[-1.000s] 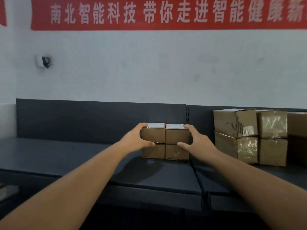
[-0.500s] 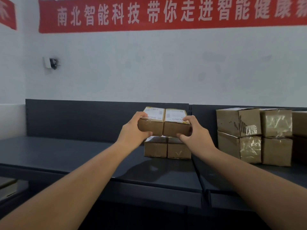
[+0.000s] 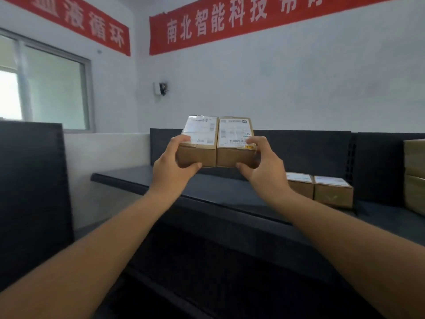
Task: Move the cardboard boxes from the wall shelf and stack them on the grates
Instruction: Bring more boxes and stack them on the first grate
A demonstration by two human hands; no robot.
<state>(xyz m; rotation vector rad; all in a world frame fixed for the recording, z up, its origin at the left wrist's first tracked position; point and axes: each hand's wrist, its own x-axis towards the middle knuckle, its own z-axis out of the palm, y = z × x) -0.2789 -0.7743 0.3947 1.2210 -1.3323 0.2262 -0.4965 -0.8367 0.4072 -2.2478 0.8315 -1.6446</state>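
Two small cardboard boxes with white shipping labels are held side by side in the air above the dark wall shelf (image 3: 207,192). My left hand (image 3: 171,168) grips the left box (image 3: 199,143), thumb under its front face. My right hand (image 3: 264,169) grips the right box (image 3: 234,143) the same way. The boxes press against each other in the middle. Two more small labelled boxes (image 3: 319,188) still sit on the shelf, to the right of my right hand.
Larger cardboard boxes (image 3: 414,176) stand stacked at the shelf's far right edge. A dark panel (image 3: 32,199) rises on the left below a window (image 3: 46,88). Red banners hang on the white wall. No grates are in view.
Both hands have lifted the top two boxes off the lower pair and carried them up and to the left; the view has swung left, showing the window and the dark panel.
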